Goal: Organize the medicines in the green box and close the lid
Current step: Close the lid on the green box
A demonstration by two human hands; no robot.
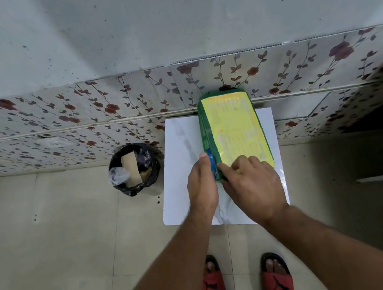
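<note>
The green box (232, 129) lies lid-down-shut on the white bench (181, 146). Right hand (252, 185) fingers spread on its lid; left hand (201, 182) fingers together, seemingly pressing the blue latch (211, 164).

White marbled tabletop (180, 161) against the floral wall

The green box (207, 128), its yellow lid seemingly shut, rests on the tabletop's far right part.

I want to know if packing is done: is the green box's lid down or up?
Down: the lid lies flat over the box, both hands at its near-left corner. Whether it is latched, cannot tell.
</note>
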